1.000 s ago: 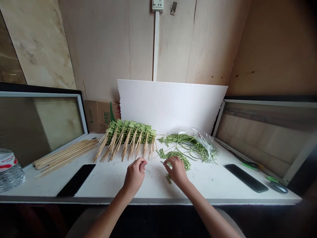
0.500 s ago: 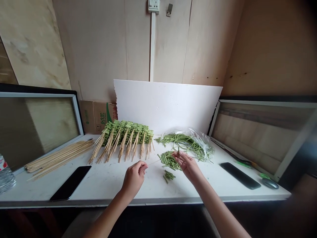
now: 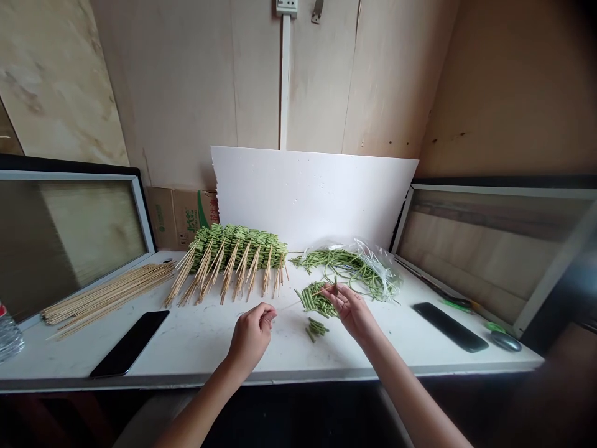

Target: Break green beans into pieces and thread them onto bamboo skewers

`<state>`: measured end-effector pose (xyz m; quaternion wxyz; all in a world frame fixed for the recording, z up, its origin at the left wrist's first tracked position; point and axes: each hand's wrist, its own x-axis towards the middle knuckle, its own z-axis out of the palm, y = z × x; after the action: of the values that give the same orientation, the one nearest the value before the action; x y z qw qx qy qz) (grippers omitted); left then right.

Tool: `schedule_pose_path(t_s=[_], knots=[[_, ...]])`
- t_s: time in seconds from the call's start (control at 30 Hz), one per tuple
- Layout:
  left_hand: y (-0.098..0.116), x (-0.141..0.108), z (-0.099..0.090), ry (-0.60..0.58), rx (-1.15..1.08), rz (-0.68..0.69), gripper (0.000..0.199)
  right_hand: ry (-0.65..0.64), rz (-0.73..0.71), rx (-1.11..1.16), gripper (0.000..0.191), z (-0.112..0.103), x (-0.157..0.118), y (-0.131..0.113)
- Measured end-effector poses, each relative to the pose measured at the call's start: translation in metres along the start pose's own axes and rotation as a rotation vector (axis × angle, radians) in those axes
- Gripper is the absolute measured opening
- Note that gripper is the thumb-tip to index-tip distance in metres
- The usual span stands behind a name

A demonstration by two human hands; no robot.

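My left hand (image 3: 254, 330) is closed in a pinch on a thin bamboo skewer (image 3: 298, 302), which reaches up and right toward my other hand. Between the fingertips of my right hand (image 3: 349, 308) is a short cut piece of green bean (image 3: 335, 281), at the skewer's far end; whether the tip has pierced it I cannot tell. Cut bean pieces (image 3: 311, 301) lie in a heap just behind and left of my right hand. A smaller group of pieces (image 3: 318, 327) lies nearer the table's front.
Stacked bean skewers (image 3: 242, 246) stand at the back left. Loose bamboo skewers (image 3: 107, 289) lie at the left by a phone (image 3: 133, 342). Long uncut beans (image 3: 345, 264) spill from a clear plastic bag (image 3: 377, 261). Another dark phone (image 3: 450, 326) and a mouse-like object (image 3: 506, 341) lie right.
The view has shifted slightly. Both hands keep nearly the same pose, with the skewer and bean piece still between them.
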<state>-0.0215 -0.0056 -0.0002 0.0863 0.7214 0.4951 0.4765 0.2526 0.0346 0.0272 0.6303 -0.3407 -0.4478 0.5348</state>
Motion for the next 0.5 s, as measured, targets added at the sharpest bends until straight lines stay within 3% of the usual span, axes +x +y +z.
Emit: schedule_pose_path(t_s=[0.5], knots=[[-0.0018, -0.0016, -0.0021, 0.007, 0.085, 0.05, 0.027, -0.006, -0.037, -0.025, 0.037, 0.0032, -0.0036, -0.0073]])
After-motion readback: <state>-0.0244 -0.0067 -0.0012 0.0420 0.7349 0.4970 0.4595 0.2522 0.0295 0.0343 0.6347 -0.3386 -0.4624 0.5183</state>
